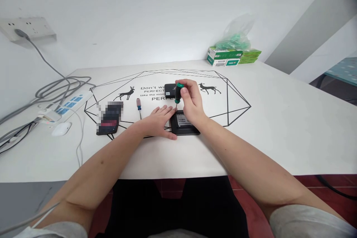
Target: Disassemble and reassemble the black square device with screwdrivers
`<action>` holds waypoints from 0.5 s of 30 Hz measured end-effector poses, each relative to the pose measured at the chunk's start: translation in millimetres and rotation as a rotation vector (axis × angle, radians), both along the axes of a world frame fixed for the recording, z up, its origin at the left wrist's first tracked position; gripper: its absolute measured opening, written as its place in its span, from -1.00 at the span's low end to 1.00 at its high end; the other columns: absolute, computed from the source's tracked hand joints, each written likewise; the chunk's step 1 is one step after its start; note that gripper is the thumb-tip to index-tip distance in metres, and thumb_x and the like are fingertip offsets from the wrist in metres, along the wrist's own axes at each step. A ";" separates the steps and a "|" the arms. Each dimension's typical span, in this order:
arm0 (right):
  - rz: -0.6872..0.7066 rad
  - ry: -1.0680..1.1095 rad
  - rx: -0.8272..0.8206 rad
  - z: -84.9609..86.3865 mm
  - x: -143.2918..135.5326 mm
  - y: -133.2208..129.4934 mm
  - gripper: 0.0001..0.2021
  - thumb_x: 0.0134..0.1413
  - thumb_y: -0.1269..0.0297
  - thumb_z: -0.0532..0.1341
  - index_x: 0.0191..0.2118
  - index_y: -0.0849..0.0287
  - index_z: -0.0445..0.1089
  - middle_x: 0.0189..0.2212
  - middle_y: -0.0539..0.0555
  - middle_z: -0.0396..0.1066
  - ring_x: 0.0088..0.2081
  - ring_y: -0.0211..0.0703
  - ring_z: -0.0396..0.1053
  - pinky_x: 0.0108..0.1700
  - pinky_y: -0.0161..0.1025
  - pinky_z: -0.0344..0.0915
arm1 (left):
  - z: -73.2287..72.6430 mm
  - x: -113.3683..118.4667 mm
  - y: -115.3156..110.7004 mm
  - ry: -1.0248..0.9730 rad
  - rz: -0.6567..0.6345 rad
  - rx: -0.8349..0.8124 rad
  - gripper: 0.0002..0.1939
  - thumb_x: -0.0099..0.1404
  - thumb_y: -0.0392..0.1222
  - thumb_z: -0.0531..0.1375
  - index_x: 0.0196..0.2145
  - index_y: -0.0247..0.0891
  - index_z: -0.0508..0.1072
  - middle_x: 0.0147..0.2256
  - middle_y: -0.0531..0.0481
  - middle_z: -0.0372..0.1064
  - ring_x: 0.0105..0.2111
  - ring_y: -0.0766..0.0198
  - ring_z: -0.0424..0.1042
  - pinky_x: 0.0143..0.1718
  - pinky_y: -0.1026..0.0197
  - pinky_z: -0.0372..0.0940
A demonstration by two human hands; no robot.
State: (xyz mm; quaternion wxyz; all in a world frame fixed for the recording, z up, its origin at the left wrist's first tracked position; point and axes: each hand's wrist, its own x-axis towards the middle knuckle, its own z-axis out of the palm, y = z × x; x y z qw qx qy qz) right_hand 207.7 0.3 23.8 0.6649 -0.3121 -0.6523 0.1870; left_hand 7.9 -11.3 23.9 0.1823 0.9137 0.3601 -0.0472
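Observation:
A flat black square device [186, 131] with a white label lies on the table in front of me. My right hand [192, 100] grips a green-and-black screwdriver [179, 93], held upright with its tip at the device's upper left corner. Lying beside the device's left edge, my left hand [158, 122] has its fingers stretched out and its thumb by the lower left corner. Just behind sits a smaller black box-shaped piece [169, 91], partly covered by the right hand and screwdriver. A second screwdriver [138, 108] with a red-and-blue handle rests left of my left hand.
A phone [110, 119], partly pixelated, lies to the left. Farther left are a power strip [74, 102], a white earbud case [61, 129] and coiled grey cables [61, 85]. Green-and-white boxes [225, 57] under a plastic bag [235, 35] stand at the back right against the wall.

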 end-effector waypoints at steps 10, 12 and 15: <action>-0.133 -0.032 0.068 0.1 1.1 3.1 -0.61 0.31 -0.20 0.39 0.02 -0.08 0.41 -0.06 0.05 0.46 -0.08 -0.04 0.48 0.01 0.07 0.54 | -0.5 -0.5 0.7 -0.011 -0.005 0.006 0.40 0.29 0.67 0.23 0.68 -0.19 -0.31 0.67 -0.35 -0.39 0.65 -0.35 -0.40 0.60 -0.37 -0.32; -0.054 -0.025 0.062 0.8 0.1 -0.1 -0.63 0.42 -0.21 0.27 0.09 -0.10 0.39 0.04 0.09 0.50 0.01 0.01 0.52 0.04 0.10 0.55 | -0.7 -0.4 0.7 -0.011 -0.001 0.002 0.41 0.28 0.67 0.23 0.68 -0.20 -0.31 0.67 -0.34 -0.39 0.65 -0.34 -0.39 0.60 -0.36 -0.32; 0.053 0.003 0.014 1.7 -1.0 -3.2 -0.68 0.58 -0.14 0.06 0.15 -0.12 0.36 0.11 0.12 0.53 0.08 0.02 0.54 0.06 0.11 0.55 | -0.4 0.2 0.3 -0.009 0.005 -0.008 0.41 0.28 0.68 0.21 0.68 -0.20 -0.31 0.67 -0.32 -0.41 0.65 -0.33 -0.40 0.60 -0.35 -0.34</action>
